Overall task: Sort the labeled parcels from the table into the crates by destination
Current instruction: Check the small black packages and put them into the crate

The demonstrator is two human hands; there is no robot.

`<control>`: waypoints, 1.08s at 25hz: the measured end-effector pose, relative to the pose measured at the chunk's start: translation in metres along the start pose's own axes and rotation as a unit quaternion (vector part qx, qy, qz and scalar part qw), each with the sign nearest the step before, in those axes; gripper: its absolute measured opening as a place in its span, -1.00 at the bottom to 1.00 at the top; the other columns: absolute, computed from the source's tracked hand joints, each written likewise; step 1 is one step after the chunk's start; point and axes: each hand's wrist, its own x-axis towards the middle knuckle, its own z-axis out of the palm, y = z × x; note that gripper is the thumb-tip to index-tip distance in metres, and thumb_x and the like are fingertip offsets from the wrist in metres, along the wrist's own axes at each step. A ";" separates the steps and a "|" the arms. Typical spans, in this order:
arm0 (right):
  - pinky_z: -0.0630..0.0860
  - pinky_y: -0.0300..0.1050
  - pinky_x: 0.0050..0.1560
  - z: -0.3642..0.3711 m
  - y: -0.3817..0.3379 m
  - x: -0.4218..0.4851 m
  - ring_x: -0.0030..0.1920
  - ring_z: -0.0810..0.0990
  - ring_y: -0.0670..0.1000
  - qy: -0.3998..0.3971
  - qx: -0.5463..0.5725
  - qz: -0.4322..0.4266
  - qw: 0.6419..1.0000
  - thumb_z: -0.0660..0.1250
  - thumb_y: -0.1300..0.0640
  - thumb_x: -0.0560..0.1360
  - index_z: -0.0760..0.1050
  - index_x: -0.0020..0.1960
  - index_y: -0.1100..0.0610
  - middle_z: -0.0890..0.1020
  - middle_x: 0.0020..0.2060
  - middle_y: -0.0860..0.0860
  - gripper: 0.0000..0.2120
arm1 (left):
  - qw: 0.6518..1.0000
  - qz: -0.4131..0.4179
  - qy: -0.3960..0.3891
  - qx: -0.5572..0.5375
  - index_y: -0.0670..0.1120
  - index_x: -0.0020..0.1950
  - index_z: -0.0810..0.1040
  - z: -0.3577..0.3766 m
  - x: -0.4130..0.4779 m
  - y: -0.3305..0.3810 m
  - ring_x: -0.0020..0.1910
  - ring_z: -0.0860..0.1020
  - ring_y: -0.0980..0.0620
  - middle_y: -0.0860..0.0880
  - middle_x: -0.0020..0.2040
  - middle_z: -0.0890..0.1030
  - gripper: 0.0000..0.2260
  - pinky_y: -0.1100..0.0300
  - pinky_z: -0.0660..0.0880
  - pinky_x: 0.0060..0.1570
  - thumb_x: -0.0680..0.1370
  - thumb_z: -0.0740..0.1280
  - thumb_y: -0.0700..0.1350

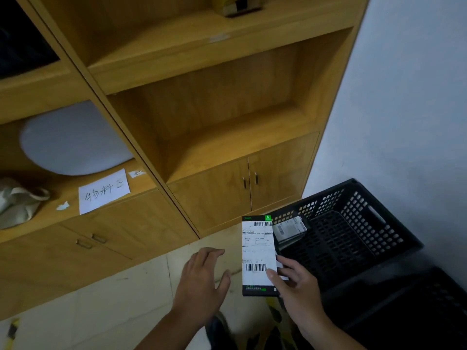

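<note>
My right hand [298, 284] grips a flat black parcel [257, 248] by its lower right edge, with its white shipping label and barcodes facing me. The parcel hangs upright just left of a black perforated crate [366, 223] on the floor. Inside that crate another labelled parcel [290, 228] leans against the near left wall. My left hand [202, 276] hovers palm down to the left of the held parcel, fingers spread, holding nothing.
A wooden shelf unit [202, 122] with cabinet doors stands ahead. A handwritten paper sign [103, 190], a white round object [73, 140] and a cloth bag [17, 200] lie on its left ledge. A second black crate [409, 311] sits at the lower right, beside the white wall.
</note>
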 end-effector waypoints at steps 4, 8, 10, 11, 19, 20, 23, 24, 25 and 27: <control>0.69 -0.12 -0.15 0.012 -0.009 0.033 -0.10 0.74 -0.09 0.015 -0.013 -0.006 1.000 0.51 0.20 0.50 0.58 0.22 0.00 0.76 -0.11 -0.09 -0.67 | 1.000 -0.003 -0.005 -0.009 0.00 0.38 0.50 -0.005 0.037 -0.015 0.27 0.45 0.08 0.08 0.26 0.50 -0.61 0.17 0.37 0.31 0.56 0.38 0.01; 0.68 -0.12 -0.11 0.033 -0.019 0.068 -0.06 0.74 -0.10 0.031 -0.013 -0.006 0.999 0.52 0.17 0.50 0.57 0.21 -0.06 0.76 -0.07 -0.10 -0.66 | 0.999 0.031 -0.022 -0.015 0.03 0.39 0.47 -0.010 0.082 -0.040 0.26 0.43 0.11 0.11 0.26 0.48 -0.61 0.25 0.31 0.29 0.58 0.34 0.05; 0.70 -0.08 -0.09 0.047 -0.026 0.087 -0.05 0.74 -0.07 0.053 -0.013 -0.008 0.998 0.53 0.17 0.48 0.59 0.21 -0.05 0.76 -0.07 -0.10 -0.66 | 0.998 0.060 -0.024 -0.009 0.01 0.36 0.50 -0.013 0.114 -0.055 0.24 0.46 0.08 0.09 0.24 0.50 -0.63 0.24 0.31 0.26 0.57 0.36 0.04; 0.70 -0.06 -0.09 0.056 -0.027 0.096 -0.05 0.75 -0.05 0.072 -0.012 -0.008 0.997 0.54 0.17 0.48 0.60 0.20 -0.04 0.76 -0.07 -0.08 -0.67 | 0.997 0.073 -0.027 -0.007 0.00 0.35 0.52 -0.015 0.131 -0.064 0.23 0.47 0.06 0.08 0.23 0.52 -0.64 0.23 0.32 0.25 0.56 0.37 0.03; 0.70 -0.07 -0.13 0.127 -0.037 0.128 -0.07 0.76 -0.02 0.224 0.027 0.014 0.974 0.53 0.19 0.48 0.62 0.16 -0.03 0.76 -0.05 -0.03 -0.70 | 0.971 0.216 -0.099 -0.008 0.00 0.35 0.51 -0.026 0.243 -0.122 0.21 0.47 0.04 0.07 0.21 0.52 -0.62 0.12 0.44 0.22 0.56 0.35 0.05; 0.69 -0.15 -0.18 0.129 -0.037 0.125 -0.10 0.76 -0.05 0.241 0.029 0.018 0.970 0.53 0.19 0.48 0.61 0.15 -0.05 0.76 -0.08 -0.06 -0.70 | 0.968 0.228 -0.110 -0.003 0.00 0.36 0.50 -0.026 0.253 -0.123 0.22 0.46 0.04 0.07 0.23 0.51 -0.62 0.11 0.43 0.23 0.57 0.34 0.07; 0.66 -0.24 -0.21 0.126 -0.038 0.114 -0.12 0.75 -0.10 0.294 0.039 0.028 0.955 0.52 0.18 0.49 0.60 0.13 -0.08 0.76 -0.11 -0.12 -0.72 | 0.957 0.250 -0.145 0.003 0.05 0.39 0.44 -0.018 0.271 -0.113 0.23 0.43 0.07 0.11 0.26 0.47 -0.60 0.15 0.40 0.23 0.58 0.27 0.14; 0.65 -0.25 -0.21 0.125 -0.038 0.111 -0.11 0.74 -0.12 0.309 0.039 0.032 0.950 0.51 0.18 0.49 0.60 0.14 -0.08 0.76 -0.11 -0.12 -0.72 | 0.953 0.261 -0.151 0.004 0.05 0.39 0.44 -0.015 0.274 -0.108 0.23 0.42 0.07 0.11 0.26 0.47 -0.60 0.16 0.40 0.22 0.58 0.26 0.15; 0.65 -0.26 -0.21 0.124 -0.037 0.108 -0.10 0.73 -0.13 0.323 0.039 0.034 0.945 0.51 0.17 0.49 0.61 0.14 -0.07 0.75 -0.10 -0.12 -0.72 | 0.949 0.274 -0.158 0.006 0.05 0.38 0.44 -0.011 0.277 -0.102 0.22 0.42 0.07 0.11 0.26 0.46 -0.60 0.17 0.40 0.20 0.57 0.25 0.15; 0.64 -0.27 -0.20 0.121 -0.035 0.103 -0.08 0.73 -0.14 0.350 0.042 0.036 0.935 0.51 0.16 0.50 0.60 0.16 -0.07 0.75 -0.08 -0.10 -0.72 | 0.940 0.294 -0.175 0.009 0.07 0.40 0.42 -0.006 0.280 -0.089 0.23 0.40 0.09 0.12 0.27 0.44 -0.59 0.19 0.38 0.19 0.57 0.23 0.15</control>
